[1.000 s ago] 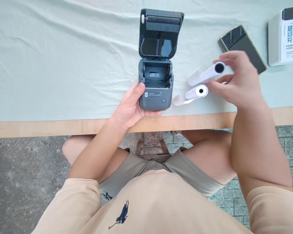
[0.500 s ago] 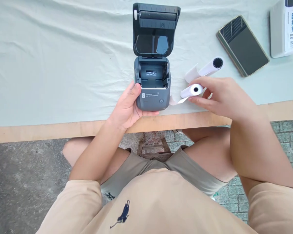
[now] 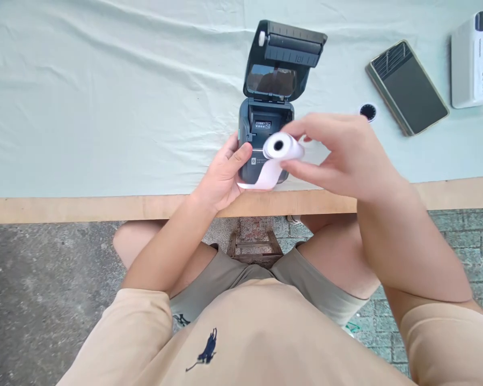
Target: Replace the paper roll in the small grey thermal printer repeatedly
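A dark grey label printer (image 3: 246, 115) lies in my left hand (image 3: 223, 174), with my thumb on its front edge. Its lid (image 3: 271, 80) is raised, and the paper bay inside shows a small printed label. Between the thumb and fingers of my right hand (image 3: 342, 155) is a white paper roll (image 3: 295, 149), its dark-centred end facing me. The roll is in front of the bay's right side, and its loose paper tail hangs across the printer's front. Whether the roll touches the printer I cannot tell.
Beyond my right hand, the dark end of a second paper roll (image 3: 368, 112) shows, the rest hidden. A phone (image 3: 416, 88) lies to its right, and a white box (image 3: 465, 72) stands at the far right. The cloth-covered table's wooden edge (image 3: 84, 209) runs before my lap.
My right hand has carried the paper roll left from beside the printer to in front of its bay. The printer has shifted slightly right and tilted in my left hand.
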Demonstrator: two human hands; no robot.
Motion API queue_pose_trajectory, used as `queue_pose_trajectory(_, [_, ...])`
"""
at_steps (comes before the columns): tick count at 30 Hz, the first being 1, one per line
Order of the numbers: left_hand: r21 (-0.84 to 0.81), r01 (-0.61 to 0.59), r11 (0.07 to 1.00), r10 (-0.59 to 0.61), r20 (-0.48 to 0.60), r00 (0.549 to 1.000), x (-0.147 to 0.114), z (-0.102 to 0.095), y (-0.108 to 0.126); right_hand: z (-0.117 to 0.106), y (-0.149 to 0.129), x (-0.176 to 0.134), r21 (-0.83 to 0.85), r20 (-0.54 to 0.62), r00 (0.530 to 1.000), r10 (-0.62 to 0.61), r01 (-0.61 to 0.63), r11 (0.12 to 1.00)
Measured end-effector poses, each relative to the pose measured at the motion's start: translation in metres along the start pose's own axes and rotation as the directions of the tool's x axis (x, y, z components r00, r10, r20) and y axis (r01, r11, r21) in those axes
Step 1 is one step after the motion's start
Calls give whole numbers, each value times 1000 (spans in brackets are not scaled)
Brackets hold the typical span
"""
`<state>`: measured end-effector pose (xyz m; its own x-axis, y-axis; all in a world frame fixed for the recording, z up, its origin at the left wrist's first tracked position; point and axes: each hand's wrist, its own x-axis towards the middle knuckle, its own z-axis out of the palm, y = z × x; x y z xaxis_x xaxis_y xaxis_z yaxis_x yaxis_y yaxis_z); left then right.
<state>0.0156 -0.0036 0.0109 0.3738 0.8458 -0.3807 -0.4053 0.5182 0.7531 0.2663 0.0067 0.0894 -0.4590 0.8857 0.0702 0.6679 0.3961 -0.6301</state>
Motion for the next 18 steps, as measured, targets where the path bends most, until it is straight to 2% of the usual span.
queue_pose_trajectory(3, [30, 22, 999, -22, -6, 1000, -3, 3, 2, 6, -11, 15, -321, -67, 997, 43, -62, 945])
queue_pose_trajectory(6, [33, 40, 999, -40, -10, 999, -4, 3, 1, 7, -16, 26, -440, -101, 992, 70, -108, 892])
queue_pose_trajectory(10, [10, 73, 997, -72, -25, 997, -5, 4, 0, 9, -20, 30, -470, -30, 994, 107, -109, 876])
queue_pose_trajectory(12, [0, 85, 996, -85, -32, 996, -7, 4, 1, 13, -19, 27, -464, -40, 995, 88, -96, 881])
queue_pose_trajectory(15, [-6, 84, 996, -84, -15, 996, -8, 1, 3, 19, -15, 18, -440, -96, 994, -53, 6, 898])
queue_pose_trajectory(18, [17, 50, 999, -51, 17, 999, -8, -2, 1, 25, -6, 8, -391, -52, 985, -163, 130, 911])
